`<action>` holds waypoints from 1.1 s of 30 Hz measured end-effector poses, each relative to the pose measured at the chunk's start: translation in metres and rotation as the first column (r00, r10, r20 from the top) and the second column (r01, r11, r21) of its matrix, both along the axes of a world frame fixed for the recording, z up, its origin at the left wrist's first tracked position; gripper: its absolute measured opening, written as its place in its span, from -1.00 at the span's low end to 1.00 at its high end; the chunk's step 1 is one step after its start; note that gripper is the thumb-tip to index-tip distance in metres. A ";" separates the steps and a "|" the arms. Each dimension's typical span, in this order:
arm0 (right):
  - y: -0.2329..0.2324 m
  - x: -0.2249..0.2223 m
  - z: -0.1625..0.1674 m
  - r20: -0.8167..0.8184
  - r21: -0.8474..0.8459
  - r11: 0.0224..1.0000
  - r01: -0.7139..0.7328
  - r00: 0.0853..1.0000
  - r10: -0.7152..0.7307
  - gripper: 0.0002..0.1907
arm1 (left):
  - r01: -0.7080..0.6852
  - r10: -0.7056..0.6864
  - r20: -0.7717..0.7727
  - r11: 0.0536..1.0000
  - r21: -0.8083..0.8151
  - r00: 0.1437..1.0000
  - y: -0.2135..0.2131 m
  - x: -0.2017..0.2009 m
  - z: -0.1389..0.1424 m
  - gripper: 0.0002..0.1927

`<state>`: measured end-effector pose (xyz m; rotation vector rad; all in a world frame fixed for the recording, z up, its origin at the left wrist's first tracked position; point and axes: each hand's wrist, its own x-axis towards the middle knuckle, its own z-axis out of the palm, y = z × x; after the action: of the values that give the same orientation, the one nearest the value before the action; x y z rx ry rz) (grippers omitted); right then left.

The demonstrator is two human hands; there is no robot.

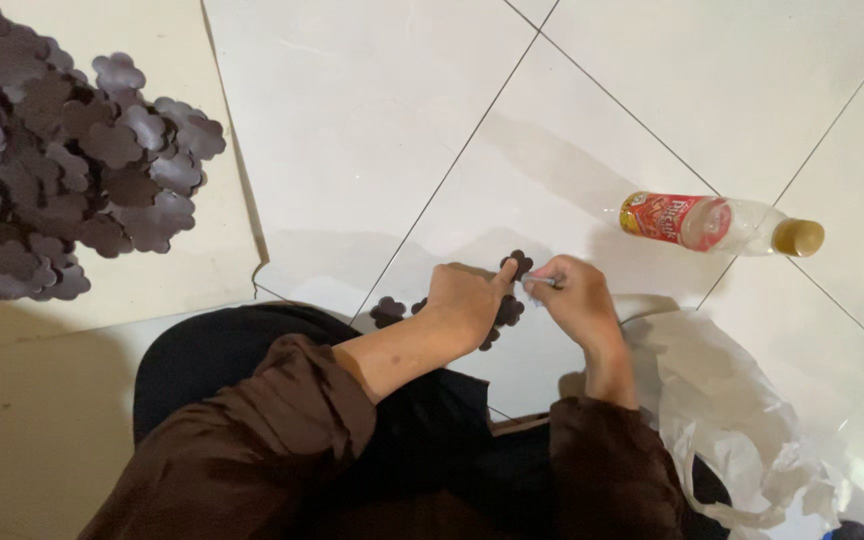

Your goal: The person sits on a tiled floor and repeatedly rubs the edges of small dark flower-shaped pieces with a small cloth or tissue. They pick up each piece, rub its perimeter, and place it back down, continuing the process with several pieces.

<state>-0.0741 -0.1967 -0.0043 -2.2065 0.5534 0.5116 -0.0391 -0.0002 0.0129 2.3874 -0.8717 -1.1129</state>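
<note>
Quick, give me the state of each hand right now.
Left hand: pressing down on a dark flower-shaped cutout on the floor, forefinger stretched out.
Right hand: closed on a thin pen, tip at the cutout.

The left hand [467,300] covers most of the dark flower-shaped piece [508,310] under it — only a few petals show. The right hand [570,298] hides all but a short silvery bit of the tool [542,282], so its kind cannot be told. The pile of dark cutouts [62,150] runs off the left edge. The clear plastic bag [742,420] is cut off at the bottom, its contents unreadable.
</note>
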 end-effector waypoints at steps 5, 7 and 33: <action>0.007 0.004 0.000 0.381 -0.059 0.997 0.053 0.924 -0.027 -0.83 | 0.073 -0.075 0.023 0.994 0.079 0.997 0.001 -0.002 0.001 -0.08; 0.011 0.005 0.002 0.235 -0.091 0.995 0.036 0.972 -0.014 -0.82 | -0.081 0.076 -0.150 0.996 -0.025 0.986 0.002 0.000 0.003 -0.21; 0.051 0.002 0.013 0.455 -0.292 0.951 -0.103 0.860 0.233 -0.94 | 0.161 -0.176 0.081 0.974 0.162 0.981 -0.005 -0.014 0.002 0.06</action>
<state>-0.0724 -0.1456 0.0083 -2.5260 0.1583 -0.0483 -0.0531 -0.0052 0.0144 2.5498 -1.0737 -1.1769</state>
